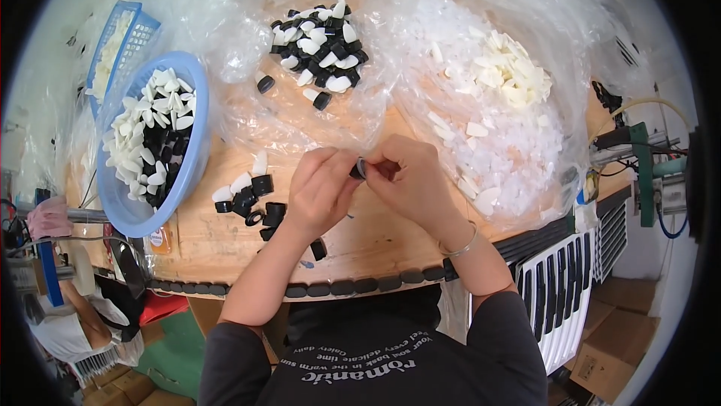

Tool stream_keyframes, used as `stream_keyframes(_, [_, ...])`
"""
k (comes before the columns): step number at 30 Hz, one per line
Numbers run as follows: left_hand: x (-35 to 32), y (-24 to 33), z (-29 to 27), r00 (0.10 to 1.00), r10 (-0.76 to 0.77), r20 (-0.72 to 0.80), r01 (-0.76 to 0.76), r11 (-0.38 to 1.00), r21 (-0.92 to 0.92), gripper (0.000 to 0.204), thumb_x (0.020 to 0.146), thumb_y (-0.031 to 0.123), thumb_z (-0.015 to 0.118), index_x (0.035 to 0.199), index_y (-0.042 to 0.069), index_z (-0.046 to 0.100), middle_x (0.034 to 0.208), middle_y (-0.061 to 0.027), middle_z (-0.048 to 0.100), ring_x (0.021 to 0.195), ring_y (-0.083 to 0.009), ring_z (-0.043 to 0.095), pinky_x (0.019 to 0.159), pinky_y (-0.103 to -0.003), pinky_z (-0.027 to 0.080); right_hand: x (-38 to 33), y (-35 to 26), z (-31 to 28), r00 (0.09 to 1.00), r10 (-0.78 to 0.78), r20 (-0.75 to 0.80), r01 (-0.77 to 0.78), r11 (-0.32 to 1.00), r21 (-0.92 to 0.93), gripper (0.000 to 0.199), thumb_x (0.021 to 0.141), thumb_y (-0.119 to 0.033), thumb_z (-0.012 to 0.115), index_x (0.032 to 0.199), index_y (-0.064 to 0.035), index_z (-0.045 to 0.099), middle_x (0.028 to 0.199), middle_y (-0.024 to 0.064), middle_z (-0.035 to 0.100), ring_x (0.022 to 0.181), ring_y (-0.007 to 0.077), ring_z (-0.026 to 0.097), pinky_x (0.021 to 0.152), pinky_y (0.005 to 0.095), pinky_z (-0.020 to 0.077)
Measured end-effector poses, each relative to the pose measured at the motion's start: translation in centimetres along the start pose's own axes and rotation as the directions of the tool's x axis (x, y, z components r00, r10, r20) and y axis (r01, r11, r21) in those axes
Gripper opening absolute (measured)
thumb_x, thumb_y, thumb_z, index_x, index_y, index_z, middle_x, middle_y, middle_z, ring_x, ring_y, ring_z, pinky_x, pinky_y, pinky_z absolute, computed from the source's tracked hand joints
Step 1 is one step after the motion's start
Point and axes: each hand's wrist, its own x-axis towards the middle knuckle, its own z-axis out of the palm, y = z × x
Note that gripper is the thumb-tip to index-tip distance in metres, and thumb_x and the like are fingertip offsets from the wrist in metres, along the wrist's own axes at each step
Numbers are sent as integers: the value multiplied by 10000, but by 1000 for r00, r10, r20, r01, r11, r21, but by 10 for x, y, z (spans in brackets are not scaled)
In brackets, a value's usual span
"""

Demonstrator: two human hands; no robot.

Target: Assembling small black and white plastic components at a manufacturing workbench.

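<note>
A small black cap-like piece [358, 169] is pinched between my two hands over the middle of the wooden table. My left hand [321, 192] is closed on its left side, and the fingertips of my right hand [408, 179] grip it from the right. Whether a smaller part is also in my fingers is hidden. Beside my left hand lie several loose black caps [244, 202], some with white oval pieces [241, 182] sticking out. Another black cap [319, 248] rests near my left forearm. Farther off, black caps with white tongues are heaped in a pile [323, 49].
On the left stands a blue basin [199, 158] of white and black pieces, with a blue basket [143, 34] behind. Clear plastic sheeting [248, 117] covers the table's far side. Translucent pieces [518, 150] and cream pieces [514, 75] lie right. Another person's arm [88, 312] shows lower left.
</note>
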Motion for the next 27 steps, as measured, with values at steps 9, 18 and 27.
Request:
stream_keyframes(9, [4, 5, -3, 998, 57, 19, -55, 995, -84, 435, 627, -46, 759, 1038, -66, 620, 937, -151, 660, 812, -292, 616, 668, -338, 531, 7, 25, -6, 877, 262, 403, -455, 723, 520, 120, 805, -60, 726, 854, -15, 625, 771, 4, 633, 694, 69, 590, 635, 206, 481])
stream_keyframes(18, [8, -2, -5, 980, -149, 130, 158, 985, -68, 521, 641, 21, 781, 1133, 10, 609, 914, -138, 652, 842, -298, 625, 711, -339, 523, 14, 29, -3, 869, 336, 363, -491, 676, 550, 178, 833, -65, 705, 982, 5, 639, 842, 32, 663, 730, 67, 605, 662, 199, 490])
stream_keyframes(27, [7, -7, -18, 781, -522, 344, 623, 698, -353, 180, 817, 44, 673, 990, -5, 661, 802, -46, 657, 754, -105, 577, 668, -258, 463, 8, 37, 3, 957, 240, 166, -286, 657, 698, 180, 840, -45, 696, 981, 47, 633, 837, 78, 679, 649, 73, 615, 574, 210, 503])
